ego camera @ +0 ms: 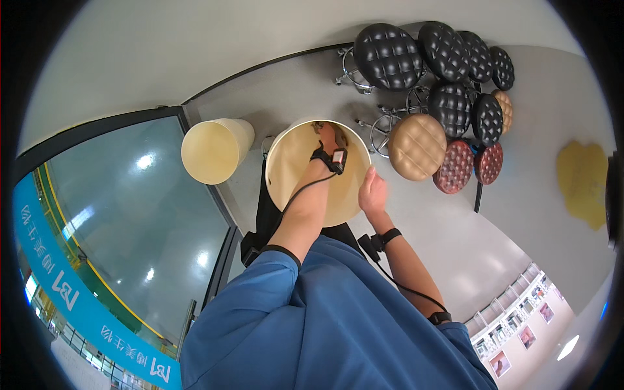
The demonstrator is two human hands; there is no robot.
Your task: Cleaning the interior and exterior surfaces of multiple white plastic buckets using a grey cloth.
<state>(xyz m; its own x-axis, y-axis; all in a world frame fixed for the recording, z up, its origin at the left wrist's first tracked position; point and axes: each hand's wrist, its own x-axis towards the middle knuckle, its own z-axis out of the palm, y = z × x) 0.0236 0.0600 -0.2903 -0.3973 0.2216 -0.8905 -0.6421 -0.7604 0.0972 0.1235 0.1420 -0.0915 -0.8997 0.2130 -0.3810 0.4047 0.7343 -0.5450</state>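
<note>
A tall cream-coloured bin (292, 161) stands before me, its round mouth facing up. My left hand (329, 136) is deep inside it, near the far wall. Brown, dark-patterned material shows beside that hand; its kind and whether my fingers hold it are unclear. At the right side of the rim, my right hand (373, 191) grips the bin, with the thumb up at the edge. Both wrists wear black straps with small devices and cables. To the left stands a second cream bin (209, 152), its visible inside showing no contents.
Padded stools crowd the upper right: a tan stool (418, 147) nearest, black stools (388, 57) behind and red stools (453, 166) beside it. A dark-framed glass panel (141, 209) with a blue printed band is at left. A pale wall (234, 44) runs beyond the bins.
</note>
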